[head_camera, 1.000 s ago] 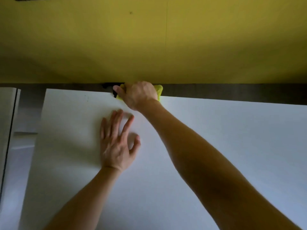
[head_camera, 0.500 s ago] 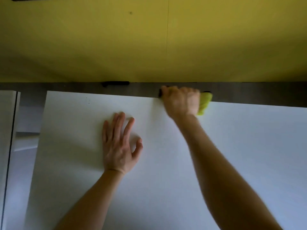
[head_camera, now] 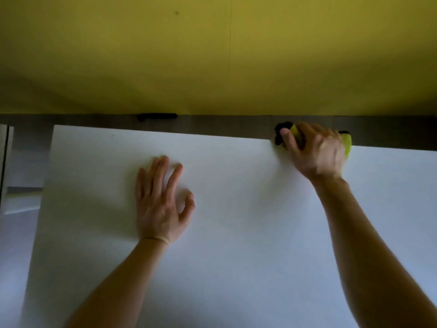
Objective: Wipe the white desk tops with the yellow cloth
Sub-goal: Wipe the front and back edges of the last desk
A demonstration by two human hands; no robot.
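Worktop (head_camera: 236, 245): white, flat, matte, smooth; straight far edge.
Yellow cloth (head_camera: 346, 143): lime-yellow, soft, bunched; at far edge of worktop, right of centre, mostly hidden under right grip.
Right grip (head_camera: 316, 150): closed on yellow cloth, fingers curled over it, thumb pointing left; outline motion-blurred.
Left grip (head_camera: 162, 204): open, palm down, fingers spread flat on worktop, well apart from cloth.
Back panel (head_camera: 212, 55): mustard yellow, plain, one thin vertical seam.
Strip (head_camera: 94, 120): dark grey-brown band between panel and worktop edge.
Black piece (head_camera: 157, 116): slim, elongated, rounded ends, on strip; material unclear.
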